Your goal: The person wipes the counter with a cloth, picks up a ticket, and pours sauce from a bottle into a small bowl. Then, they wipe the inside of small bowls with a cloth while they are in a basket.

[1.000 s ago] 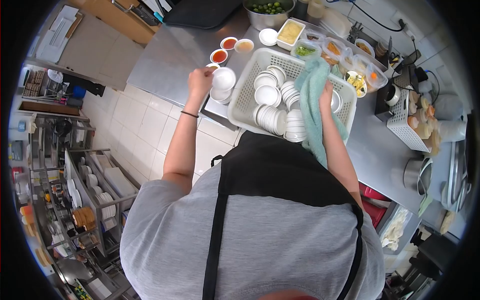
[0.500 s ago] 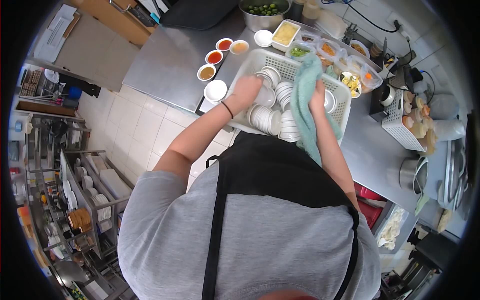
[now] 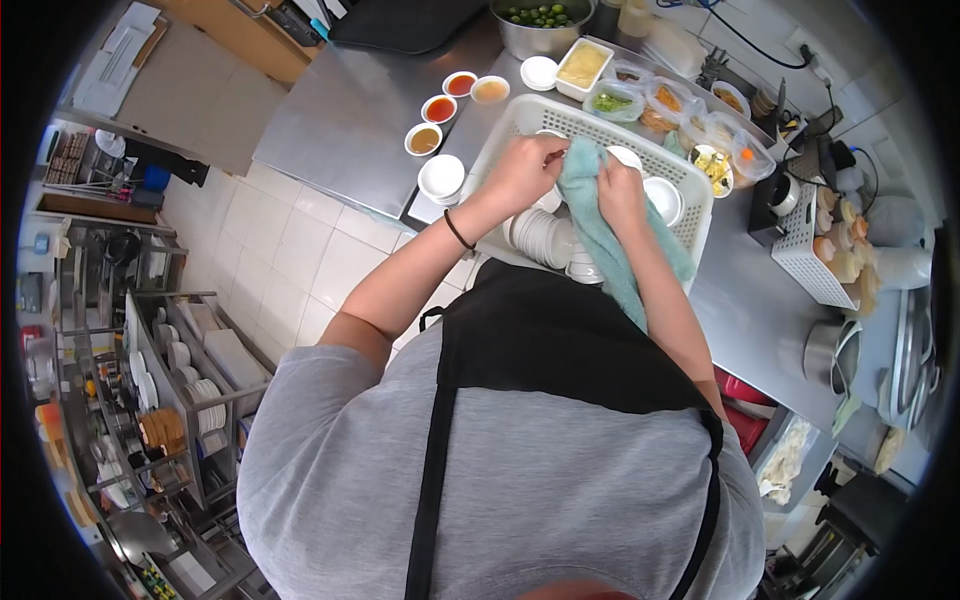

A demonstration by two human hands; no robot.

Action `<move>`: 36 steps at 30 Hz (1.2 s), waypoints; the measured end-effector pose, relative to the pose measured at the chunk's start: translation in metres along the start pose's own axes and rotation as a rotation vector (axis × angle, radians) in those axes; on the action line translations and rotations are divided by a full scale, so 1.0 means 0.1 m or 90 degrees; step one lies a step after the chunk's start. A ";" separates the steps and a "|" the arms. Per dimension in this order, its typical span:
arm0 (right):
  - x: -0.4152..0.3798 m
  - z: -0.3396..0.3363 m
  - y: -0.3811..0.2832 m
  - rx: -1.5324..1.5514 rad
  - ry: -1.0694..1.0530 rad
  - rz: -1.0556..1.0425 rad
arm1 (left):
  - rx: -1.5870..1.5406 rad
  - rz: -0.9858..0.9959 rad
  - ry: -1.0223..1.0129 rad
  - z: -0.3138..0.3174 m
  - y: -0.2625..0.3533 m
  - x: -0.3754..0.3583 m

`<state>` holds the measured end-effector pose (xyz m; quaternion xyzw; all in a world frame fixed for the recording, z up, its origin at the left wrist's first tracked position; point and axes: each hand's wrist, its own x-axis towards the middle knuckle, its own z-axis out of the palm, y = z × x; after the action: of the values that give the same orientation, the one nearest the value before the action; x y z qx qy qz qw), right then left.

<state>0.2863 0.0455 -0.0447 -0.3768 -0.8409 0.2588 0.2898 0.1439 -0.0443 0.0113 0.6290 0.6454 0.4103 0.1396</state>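
Observation:
A teal towel (image 3: 603, 215) hangs from my right hand (image 3: 622, 195), whose fingers are closed around it, and it trails over the near rim of a white perforated basket (image 3: 490, 150). My left hand (image 3: 525, 172) meets the towel's upper end with fingers pinched together; whatever is between them is hidden. Below both hands the basket holds stacks of small white dishes (image 3: 535, 235), partly covered by the towel and my hands. Another white dish (image 3: 663, 200) lies inside, right of my right hand.
Left of the basket stand stacked white bowls (image 3: 440, 178) and several sauce cups (image 3: 439, 109). Behind it are a yellow-filled tub (image 3: 583, 66), bagged ingredients (image 3: 668, 103) and a metal bowl of green fruit (image 3: 545, 30). A basket of bottles (image 3: 812, 262) stands right.
My left hand has come up from the dishes, moving right to the towel. My right hand has shifted slightly left with the towel, whose top now sits lower, between both hands.

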 end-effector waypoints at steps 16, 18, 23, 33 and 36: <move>0.10 0.16 0.54 0.547 0.105 0.113 | 0.255 -0.143 0.205 -0.63 -1.13 -0.39; 0.09 0.18 0.58 0.592 0.117 0.126 | 0.246 -0.059 0.109 -0.33 -0.97 -0.24; 0.04 0.06 0.45 0.582 0.170 0.170 | 0.397 0.074 -0.076 0.52 -0.78 -0.18; -0.03 -0.10 -0.12 0.219 0.101 -0.137 | -0.017 -0.109 -0.051 0.10 -0.34 0.22; -0.01 -0.10 -0.02 0.221 0.066 -0.088 | -0.156 -0.134 -0.093 0.12 -0.18 0.17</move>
<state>0.2929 0.0459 -0.0372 -0.2753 -0.7917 0.3593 0.4104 0.1369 -0.0218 -0.0038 0.5643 0.6410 0.4221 0.3042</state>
